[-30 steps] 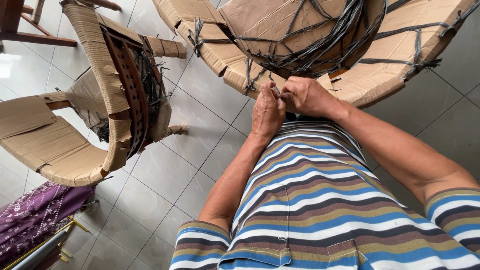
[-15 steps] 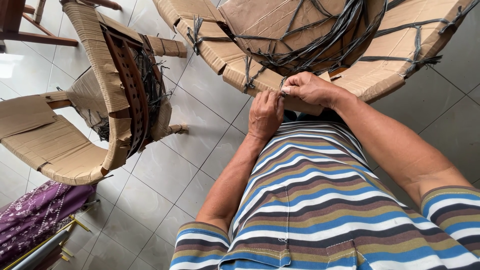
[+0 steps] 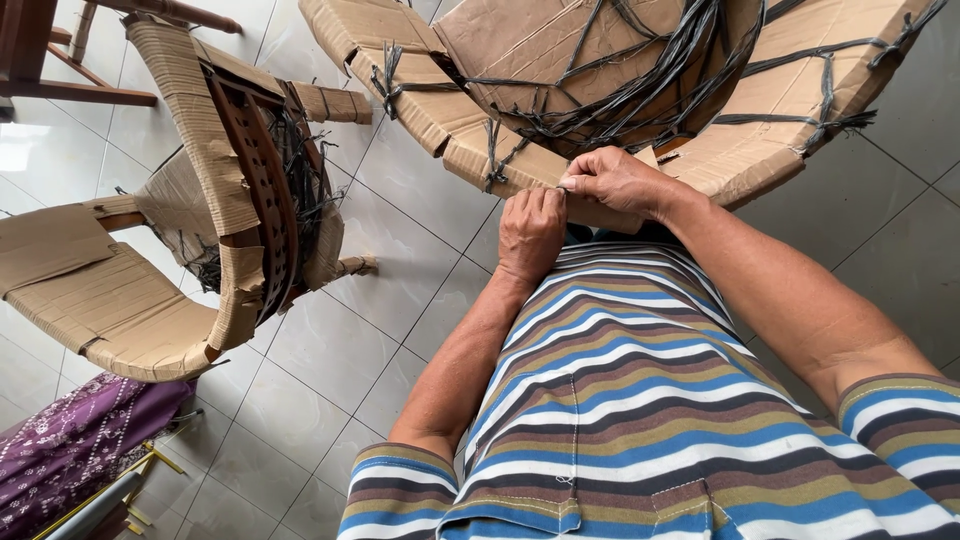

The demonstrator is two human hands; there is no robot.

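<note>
Right hand (image 3: 615, 182) has slid up onto cardboard-wrapped chair (image 3: 470, 130) edge, pinching, maybe black strap. Left hand (image 3: 532, 232) stays clenched just below, touching edge.

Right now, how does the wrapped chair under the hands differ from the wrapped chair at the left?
The chair under the hands is touched at its cardboard edge by the left hand and the right hand; the chair at the left stands untouched. The first fills the top of the view and is cut off by the frame; the second shows its dark wooden back slats. Both are wrapped in brown cardboard tied with black straps.
</note>
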